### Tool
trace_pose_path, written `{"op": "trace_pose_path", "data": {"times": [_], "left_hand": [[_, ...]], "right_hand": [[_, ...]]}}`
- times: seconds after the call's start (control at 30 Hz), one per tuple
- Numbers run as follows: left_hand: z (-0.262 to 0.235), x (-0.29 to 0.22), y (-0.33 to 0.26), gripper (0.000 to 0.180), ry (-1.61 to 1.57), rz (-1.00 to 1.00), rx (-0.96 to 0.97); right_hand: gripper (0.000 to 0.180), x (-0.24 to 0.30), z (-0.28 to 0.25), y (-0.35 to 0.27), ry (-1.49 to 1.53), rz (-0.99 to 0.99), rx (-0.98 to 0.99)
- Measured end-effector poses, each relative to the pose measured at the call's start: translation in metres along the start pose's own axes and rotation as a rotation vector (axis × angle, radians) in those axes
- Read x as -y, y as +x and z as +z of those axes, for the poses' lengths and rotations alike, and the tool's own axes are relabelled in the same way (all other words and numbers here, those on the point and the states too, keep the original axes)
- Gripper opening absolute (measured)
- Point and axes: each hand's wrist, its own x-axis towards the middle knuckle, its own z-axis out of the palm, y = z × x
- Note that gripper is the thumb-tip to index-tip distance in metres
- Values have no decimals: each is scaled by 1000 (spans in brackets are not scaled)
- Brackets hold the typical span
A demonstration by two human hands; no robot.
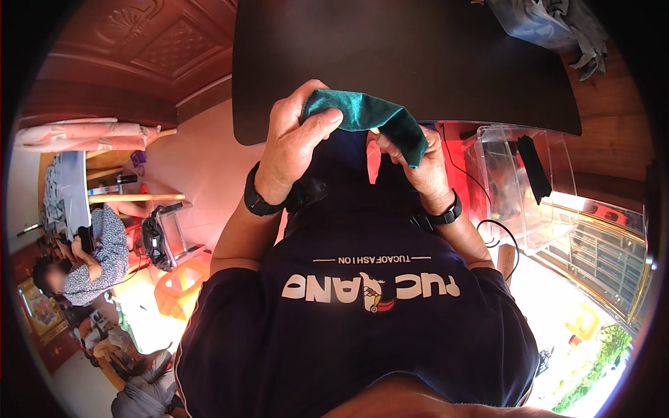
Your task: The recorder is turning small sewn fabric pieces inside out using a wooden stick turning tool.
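Looks like a home doubling as a small sewing workroom. There's a carved wooden door [150, 42] up at the left, and a dark table [418, 63] straight ahead. A second person [90, 261] sits bent over at a long bench [70, 188] heaped with cloth, and a clear plastic bin [519, 195] stands beside the table. Sunlight pours in past a metal gate [603, 261] on the right.

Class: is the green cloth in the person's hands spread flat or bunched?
Bunched: the green cloth is gathered between the left hand and right hand, creased, not flat.

Teal velvet cloth [376, 120], folded, held aloft
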Motion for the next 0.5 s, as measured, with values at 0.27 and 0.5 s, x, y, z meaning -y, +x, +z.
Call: {"op": "trace_pose_path", "data": {"times": [0.27, 0.5], "left_hand": [[-1, 3, -1, 15, -4, -117, 28], [-4, 9, 4, 26, -211, -31, -193]], "right_hand": [[11, 7, 9, 1, -52, 106, -42], [19, 9, 14, 8, 143, 310, -78]]}}
